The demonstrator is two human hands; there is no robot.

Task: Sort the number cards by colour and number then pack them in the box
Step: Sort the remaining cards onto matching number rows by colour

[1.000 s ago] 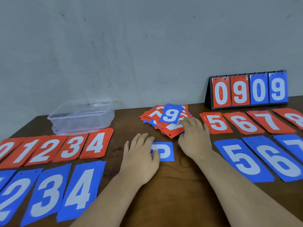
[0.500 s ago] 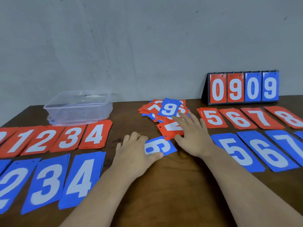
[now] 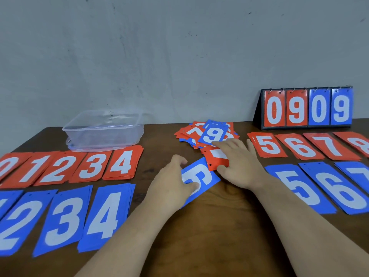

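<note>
A loose pile of unsorted red and blue cards (image 3: 201, 134) lies at the table's back middle, a blue 9 on top. My left hand (image 3: 171, 182) pinches a blue card (image 3: 201, 176) with a white digit, thumb on its face, the card tilted off the table. My right hand (image 3: 237, 164) lies flat with straight fingers on a red card (image 3: 216, 159) at the pile's near edge. Sorted red piles 0 to 4 (image 3: 79, 166) and blue piles up to 4 (image 3: 65, 218) lie left. Red piles 5 to 8 (image 3: 295, 146) and blue piles 5 to 7 (image 3: 319, 186) lie right.
A clear plastic box (image 3: 103, 128) stands at the back left against the wall. A black flip scoreboard (image 3: 307, 108) reading 0909 stands at the back right. Bare brown tabletop (image 3: 219, 236) shows between my forearms.
My left hand has taken the blue card between thumb and fingers and turned it. My right hand has slid a red card out of the pile toward me.
</note>
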